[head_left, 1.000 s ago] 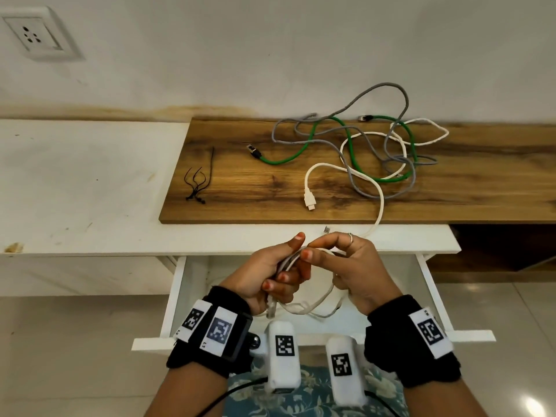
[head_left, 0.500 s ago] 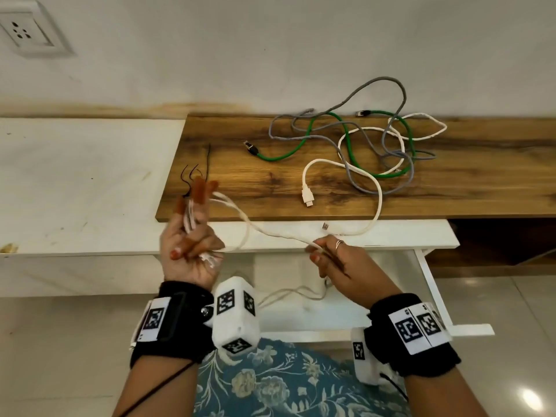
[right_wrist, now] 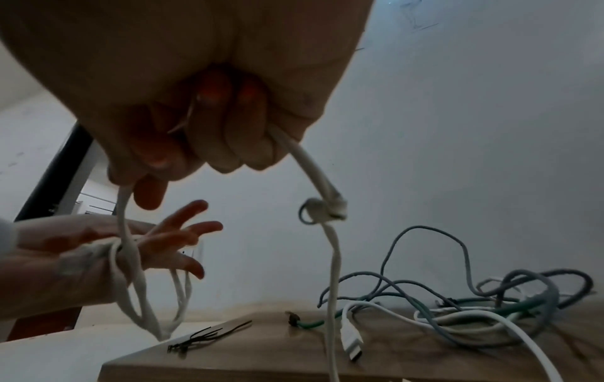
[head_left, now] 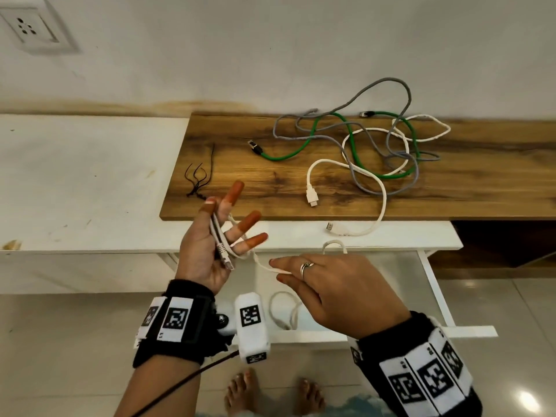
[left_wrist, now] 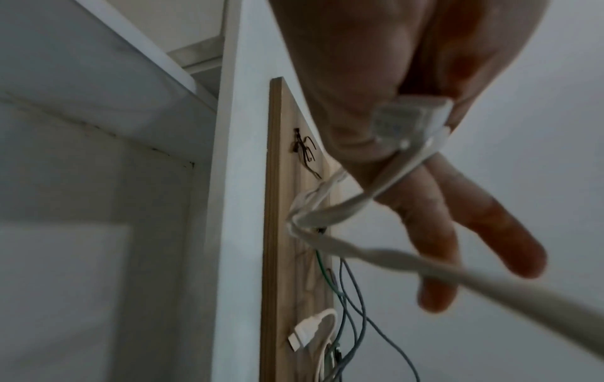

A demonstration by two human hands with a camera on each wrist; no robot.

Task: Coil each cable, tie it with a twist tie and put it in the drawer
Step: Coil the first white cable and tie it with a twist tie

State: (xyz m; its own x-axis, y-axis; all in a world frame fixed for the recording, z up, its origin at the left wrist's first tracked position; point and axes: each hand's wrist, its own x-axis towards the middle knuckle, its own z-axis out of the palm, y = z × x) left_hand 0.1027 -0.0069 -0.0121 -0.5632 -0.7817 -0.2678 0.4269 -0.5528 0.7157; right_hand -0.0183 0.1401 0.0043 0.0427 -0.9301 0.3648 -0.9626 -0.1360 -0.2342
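Observation:
A white flat cable runs between my hands above the open white drawer. My left hand pinches its plug end under the thumb, fingers spread, with turns of cable round them. My right hand grips the cable in curled fingers; a knot hangs just beyond that grip. Slack droops into the drawer. Black twist ties lie at the left end of the wooden board. Green, grey and white USB cables lie tangled there.
The white counter stretches left of the board. A wall socket sits at the top left. Bare feet stand on the tiled floor below the drawer front. A dark recess opens at the right.
From together over the drawer, my left hand swung out left with the cable, then came back right. Its fingers are now spread and the span between the hands is shorter.

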